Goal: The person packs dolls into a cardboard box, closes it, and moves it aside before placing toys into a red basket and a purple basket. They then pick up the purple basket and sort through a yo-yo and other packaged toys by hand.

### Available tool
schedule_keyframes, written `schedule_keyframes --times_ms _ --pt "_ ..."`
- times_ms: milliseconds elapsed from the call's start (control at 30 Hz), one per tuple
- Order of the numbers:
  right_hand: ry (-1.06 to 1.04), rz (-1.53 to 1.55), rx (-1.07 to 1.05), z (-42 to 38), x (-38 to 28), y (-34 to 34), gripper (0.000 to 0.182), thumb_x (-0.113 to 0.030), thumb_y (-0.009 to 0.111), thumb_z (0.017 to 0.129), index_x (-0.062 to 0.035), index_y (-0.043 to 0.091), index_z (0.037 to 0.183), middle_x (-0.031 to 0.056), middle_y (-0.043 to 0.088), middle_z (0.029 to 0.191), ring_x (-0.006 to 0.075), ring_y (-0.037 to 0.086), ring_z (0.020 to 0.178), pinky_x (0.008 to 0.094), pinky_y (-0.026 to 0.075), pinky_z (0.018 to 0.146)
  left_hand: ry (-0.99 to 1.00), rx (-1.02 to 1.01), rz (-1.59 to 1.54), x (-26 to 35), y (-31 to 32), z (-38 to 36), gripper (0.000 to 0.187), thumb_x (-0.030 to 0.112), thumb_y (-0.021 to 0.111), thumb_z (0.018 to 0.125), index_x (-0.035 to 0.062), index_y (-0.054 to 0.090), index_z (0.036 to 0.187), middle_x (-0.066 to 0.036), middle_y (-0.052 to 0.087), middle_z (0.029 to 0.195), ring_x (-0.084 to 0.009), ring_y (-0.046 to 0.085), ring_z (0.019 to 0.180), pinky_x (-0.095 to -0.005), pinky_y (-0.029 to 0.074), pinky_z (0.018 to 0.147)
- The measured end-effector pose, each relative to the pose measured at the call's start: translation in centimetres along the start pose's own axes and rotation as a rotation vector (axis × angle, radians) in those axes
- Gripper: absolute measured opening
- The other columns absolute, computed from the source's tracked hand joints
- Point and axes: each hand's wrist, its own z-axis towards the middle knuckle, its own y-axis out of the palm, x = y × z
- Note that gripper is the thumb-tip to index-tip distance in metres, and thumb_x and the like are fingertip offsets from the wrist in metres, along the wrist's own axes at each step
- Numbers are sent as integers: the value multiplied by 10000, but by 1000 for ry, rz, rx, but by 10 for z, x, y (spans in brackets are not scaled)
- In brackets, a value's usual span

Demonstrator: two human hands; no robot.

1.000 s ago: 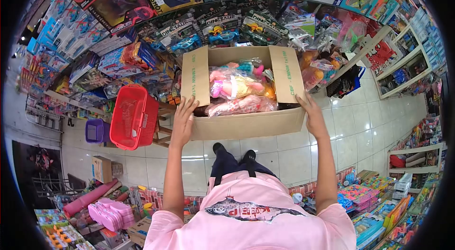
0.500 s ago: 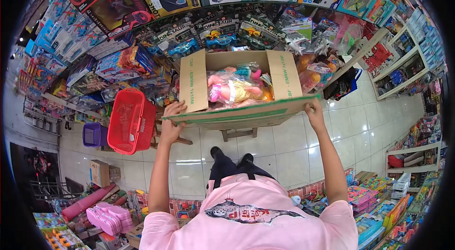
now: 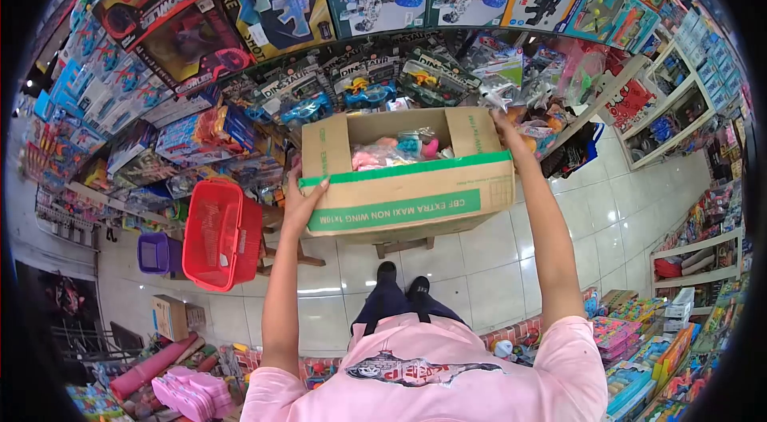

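Note:
An open cardboard box (image 3: 407, 218) with green printing stands in front of me, its near flap raised toward the opening. Inside lie plastic-wrapped dolls (image 3: 391, 152) in pink and teal, partly hidden by the flap. At the box's left near corner, my left hand (image 3: 304, 200) grips the cardboard, thumb on the near face. My right hand (image 3: 505, 128) is at the box's far right side, by the right flap; its fingertips are partly hidden, so its hold cannot be made out.
A red basket (image 3: 224, 234) and a purple basket (image 3: 159, 252) are at the left. Beneath the box shows a wooden stool (image 3: 406, 246). Boxed dinosaur toys (image 3: 359, 82) line the shelf beyond, and a white rack (image 3: 667, 114) stands at the right.
The near flap has swung up and inward, covering part of the dolls. My right hand has moved from the flap's right corner to the far right side. My left hand now grips the left corner.

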Motion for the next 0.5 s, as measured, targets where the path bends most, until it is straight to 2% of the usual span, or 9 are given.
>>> schedule_keyframes --times_ms 33,100,233,300,333,400,433,500 --pt "-122 -326 96 38 26 -25 779 -334 694 830 4 332 1431 156 460 1365 284 452 1273 370 393 1042 57 23 67 -2 1 1 841 362 789 789 -25 349 1393 -203 509 1309 -277 520 1196 -367 413 1017" --pt "-319 -961 368 32 37 -5 901 -327 772 782 20 277 1450 210 459 1366 300 472 1287 374 382 1064 107 41 133 -3 2 2 852 363 798 778 -34 349 1384 -208 509 1309 -288 518 1200 -372 409 1019" --pt "-314 -1049 253 9 38 3 884 -311 734 840 9 219 1483 230 494 1365 310 496 1274 382 392 1061 146 40 276 1 -1 -4 821 316 793 782 -42 338 1365 -254 492 1319 -342 505 1224 -398 399 1020" --pt "-163 -925 275 -13 27 11 700 -262 714 840 10 386 1396 221 543 1313 347 540 1211 400 423 1018 193 -9 340 1 -2 -2 794 298 764 810 -43 324 1375 -281 486 1316 -373 502 1232 -414 405 1016" --pt "-160 -925 285 -18 21 8 700 -262 714 840 10 386 1396 221 543 1313 347 540 1211 400 423 1018 195 -19 338 2 -1 -3 794 298 764 810 -43 324 1375 -281 486 1316 -373 502 1232 -414 405 1016" --pt "-221 -1483 403 -23 5 -6 504 -185 713 798 7 550 1234 198 588 1243 381 565 1124 433 438 976 234 -9 415 2 1 -7 793 300 729 839 -48 293 1402 -294 462 1333 -410 494 1230 -432 409 1015" --pt "-219 -1488 407 -37 -7 11 504 -185 713 798 7 550 1234 198 588 1243 381 565 1124 433 438 976 235 -13 410 0 2 -7 793 300 729 839 -48 293 1402 -294 462 1333 -410 494 1230 -432 409 1015" --pt "-895 -1462 563 -90 -35 85 348 -115 677 761 3 619 1083 171 609 1206 387 554 1102 458 433 958 308 -3 558 -3 2 -5 810 302 706 850 -54 262 1427 -293 412 1378 -432 482 1226 -446 412 1017"
